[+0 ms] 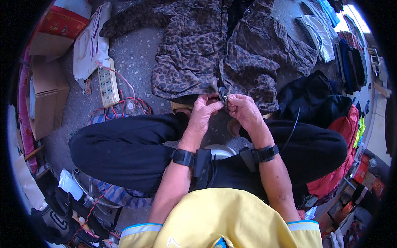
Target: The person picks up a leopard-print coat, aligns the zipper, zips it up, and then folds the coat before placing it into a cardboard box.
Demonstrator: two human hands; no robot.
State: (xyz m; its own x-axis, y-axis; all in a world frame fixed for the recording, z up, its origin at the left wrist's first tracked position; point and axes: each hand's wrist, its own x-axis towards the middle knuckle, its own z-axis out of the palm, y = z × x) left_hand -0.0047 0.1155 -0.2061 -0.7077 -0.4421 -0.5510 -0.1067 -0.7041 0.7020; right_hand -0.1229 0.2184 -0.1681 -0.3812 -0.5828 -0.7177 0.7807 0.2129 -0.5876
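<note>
A leopard-print jacket (pixel 189 52) lies spread on the floor before me, its hem towards my body and its front edges parted higher up. At the bottom of the front opening, my left hand (pixel 201 113) pinches the hem and front edge between thumb and fingers. From the other side, my right hand (pixel 243 108) grips a small metal piece (pixel 225 98), seemingly part of a zipper, between thumb and fingertips. The two hands almost meet there. Whether the zipper's two sides are joined cannot be made out, since my fingers cover part of it.
To the left are a white power strip (pixel 108 83) with red cords, a folded white cloth bag (pixel 93 40) and a cardboard box (pixel 48 96). Dark fabric (pixel 313 93) and a red garment (pixel 338 155) lie at right, below folded clothes (pixel 349 65). My bent legs flank the hands.
</note>
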